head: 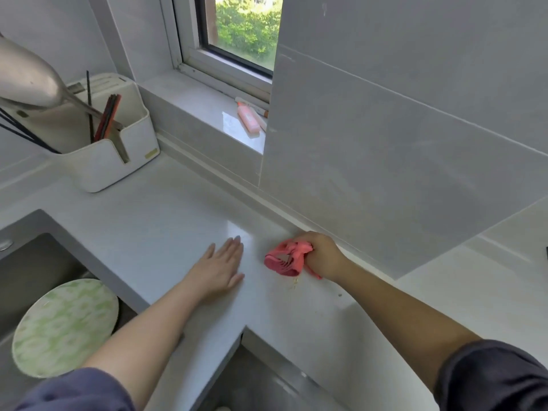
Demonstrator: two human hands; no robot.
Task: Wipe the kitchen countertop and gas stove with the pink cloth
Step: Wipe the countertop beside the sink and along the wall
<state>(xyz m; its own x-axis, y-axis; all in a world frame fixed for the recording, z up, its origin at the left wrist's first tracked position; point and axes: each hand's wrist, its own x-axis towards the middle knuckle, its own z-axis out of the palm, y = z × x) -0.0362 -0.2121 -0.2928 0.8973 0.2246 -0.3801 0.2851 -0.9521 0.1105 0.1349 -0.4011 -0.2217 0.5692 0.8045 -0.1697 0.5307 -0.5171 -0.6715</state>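
Observation:
My right hand (321,256) is closed around the bunched pink cloth (286,259), pressing it on the pale grey countertop (166,232) close to the back wall ledge. A few small crumbs lie on the counter just in front of the cloth. My left hand (219,269) rests flat on the countertop, fingers apart and empty, a short way left of the cloth. The gas stove is hardly in view; only a dark sliver shows at the far right edge.
A white utensil holder (118,149) with chopsticks stands at the back left. The sink (35,262) at left holds a green-patterned round plate (65,327). A pink bottle (247,120) lies on the window sill. A metal faucet (26,81) reaches in from the upper left.

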